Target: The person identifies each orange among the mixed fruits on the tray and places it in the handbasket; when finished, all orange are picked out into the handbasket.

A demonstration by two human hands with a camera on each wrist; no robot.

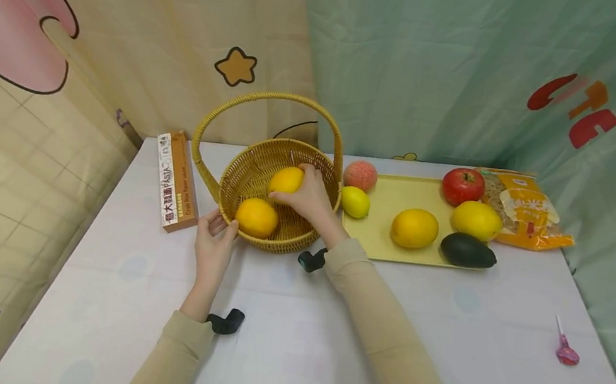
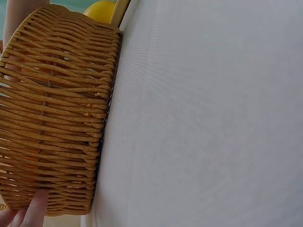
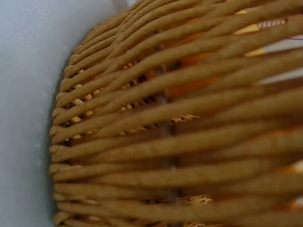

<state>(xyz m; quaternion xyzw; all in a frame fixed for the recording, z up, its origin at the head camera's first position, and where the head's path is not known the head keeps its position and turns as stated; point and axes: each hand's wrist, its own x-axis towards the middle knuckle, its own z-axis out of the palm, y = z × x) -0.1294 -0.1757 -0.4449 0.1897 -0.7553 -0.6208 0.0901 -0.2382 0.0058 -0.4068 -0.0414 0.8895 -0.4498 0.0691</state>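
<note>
A wicker basket (image 1: 285, 244) with a tall arched handle stands on the table. My left hand (image 1: 213, 241) grips its near-left rim; in the left wrist view the fingers (image 2: 37, 210) lie against the woven side. Inside the basket, a yellow-orange oval fruit (image 1: 286, 179) is held between the thumb and fingers of my right hand (image 1: 310, 198). Below it, a second yellow-orange fruit (image 1: 257, 218) lies by the near-left wall. The right wrist view shows only the basket's weave (image 3: 142, 151) up close, with orange colour behind it; the right hand is hidden there.
Right of the basket, a yellow tray (image 1: 377, 231) carries a yellow fruit (image 1: 415, 228), a lemon (image 1: 476, 220), a pomegranate (image 1: 463, 186) and an avocado (image 1: 468, 250). A peach (image 1: 360, 176), lime-yellow lemon (image 1: 355, 202), orange bag (image 1: 528, 211), pasta box (image 1: 176, 181) and lollipop (image 1: 567, 351) lie around.
</note>
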